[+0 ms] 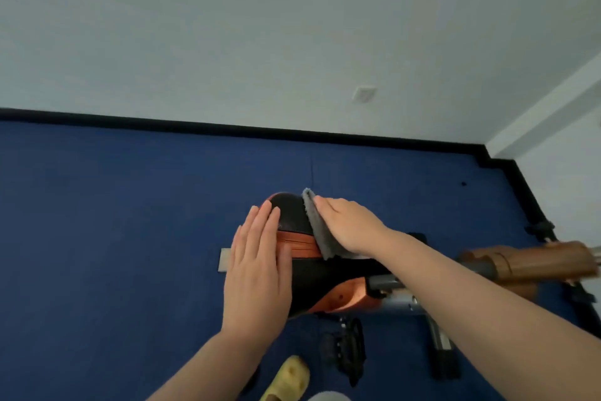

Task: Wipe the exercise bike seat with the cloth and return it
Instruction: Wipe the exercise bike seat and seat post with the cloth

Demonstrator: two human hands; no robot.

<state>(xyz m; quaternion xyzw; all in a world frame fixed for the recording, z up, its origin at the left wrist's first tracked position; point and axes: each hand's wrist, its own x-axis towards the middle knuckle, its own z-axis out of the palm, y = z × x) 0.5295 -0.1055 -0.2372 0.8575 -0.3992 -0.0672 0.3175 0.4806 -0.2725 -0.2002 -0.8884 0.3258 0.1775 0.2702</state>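
My left hand (pixel 258 265) lies flat on the left side of the black and orange bike seat (pixel 291 213), fingers straight and close together. My right hand (pixel 349 226) presses the grey cloth (pixel 313 225) down on the seat's right side. A yellow slipper (pixel 289 378) sits on the blue floor (pixel 113 205) below.

No writing, brand, number or sign can be read here. The black and orange seat (pixel 291 213) and the grey cloth (pixel 317 231) show no legible mark. The small square plate (pixel 364 94) on the wall is too blurred to tell.
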